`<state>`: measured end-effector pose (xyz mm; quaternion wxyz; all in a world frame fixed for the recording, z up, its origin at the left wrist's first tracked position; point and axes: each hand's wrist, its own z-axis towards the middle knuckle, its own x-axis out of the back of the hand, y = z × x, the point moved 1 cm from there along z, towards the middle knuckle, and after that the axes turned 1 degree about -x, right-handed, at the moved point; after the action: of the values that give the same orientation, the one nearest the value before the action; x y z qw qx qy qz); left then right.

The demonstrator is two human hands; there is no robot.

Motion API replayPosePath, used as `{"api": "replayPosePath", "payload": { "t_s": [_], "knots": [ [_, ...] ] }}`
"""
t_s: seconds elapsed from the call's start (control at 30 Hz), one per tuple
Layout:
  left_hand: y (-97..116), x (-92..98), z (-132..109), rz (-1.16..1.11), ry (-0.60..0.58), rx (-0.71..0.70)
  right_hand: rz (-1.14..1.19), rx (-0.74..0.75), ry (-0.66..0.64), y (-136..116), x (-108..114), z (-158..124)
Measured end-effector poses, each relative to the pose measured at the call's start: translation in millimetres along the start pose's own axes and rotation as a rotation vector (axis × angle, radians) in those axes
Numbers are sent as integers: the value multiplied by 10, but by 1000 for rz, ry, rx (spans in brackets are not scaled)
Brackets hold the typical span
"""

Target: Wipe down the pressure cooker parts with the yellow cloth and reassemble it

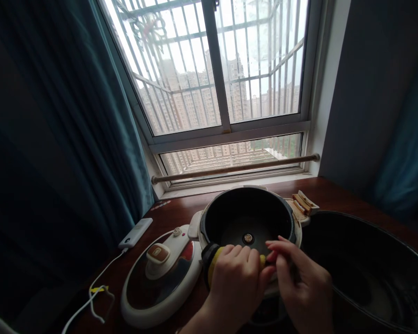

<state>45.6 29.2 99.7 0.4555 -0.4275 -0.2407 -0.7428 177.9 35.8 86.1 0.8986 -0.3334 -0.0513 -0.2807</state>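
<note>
My left hand (235,278) is wrapped round a yellow and black handled tool (212,260), held sideways over the near rim of the cooker. Beside its yellow tip, my right hand (299,283) has its thumb and fingers pinched together around something red at the tool's end, too small to make out. Behind both hands stands the open electric pressure cooker (196,226), with a dark inside and a small round metal part (248,238) at the middle of its bottom. The cooker's lid (160,278) lies to the left.
A dark oval pot (369,273) sits at the right. On the wooden table (181,208), a white power bank (135,233) with a white cable (106,267) lies at the left. Behind are a barred window and a rail (237,170); blue curtains (101,116) hang at the side.
</note>
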Motion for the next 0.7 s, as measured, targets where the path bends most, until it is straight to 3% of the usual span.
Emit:
{"api": "replayPosePath", "payload": {
  "t_s": [0.07, 0.33, 0.53, 0.7],
  "knots": [
    [-149, 21, -71, 0, -1, -53, -35, -100, 60, 86, -76, -13],
    [-993, 191, -173, -276, -166, -214, -51, -197, -51, 235, -179, -20],
    [-1401, 184, 86, -325, -218, -102, 6, -243, -75, 202, -166, -17],
    [-1696, 41, 402, -453, -295, -76, 26, -273, -83, 233, -176, -27]
  ]
}}
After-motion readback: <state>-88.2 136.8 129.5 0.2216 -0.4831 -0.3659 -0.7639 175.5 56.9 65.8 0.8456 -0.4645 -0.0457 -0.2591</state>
